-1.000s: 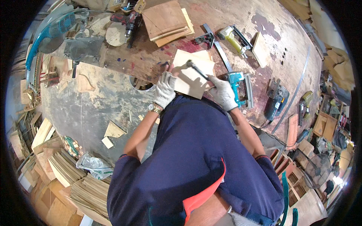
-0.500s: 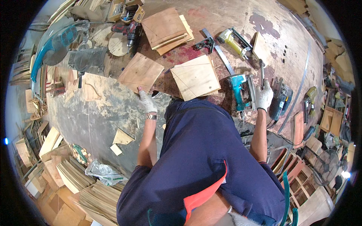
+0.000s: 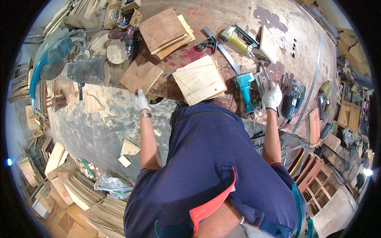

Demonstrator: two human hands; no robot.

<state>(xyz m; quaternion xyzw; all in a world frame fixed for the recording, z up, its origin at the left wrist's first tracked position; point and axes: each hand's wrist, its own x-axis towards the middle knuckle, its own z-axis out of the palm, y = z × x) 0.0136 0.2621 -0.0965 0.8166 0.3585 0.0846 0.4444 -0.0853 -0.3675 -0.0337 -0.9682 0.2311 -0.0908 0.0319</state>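
Head view: workbench (image 3: 234, 12) crowded. Pale square wooden boards (image 3: 198, 81) stacked between the hands. Teal nail gun (image 3: 244, 82) just left of the right hand; black-and-blue power tool (image 3: 294, 101) close on its right. Yellow-green nail gun (image 3: 235, 39) farther up. Brown square wooden board (image 3: 141, 74) lies left of the stack, at the gloved left hand's (image 3: 141, 102) fingertips; can't tell if pinched. Gloved right hand (image 3: 273, 97), forearm extended, at a slim metal hammer's (image 3: 265, 72) handle; grip unclear.
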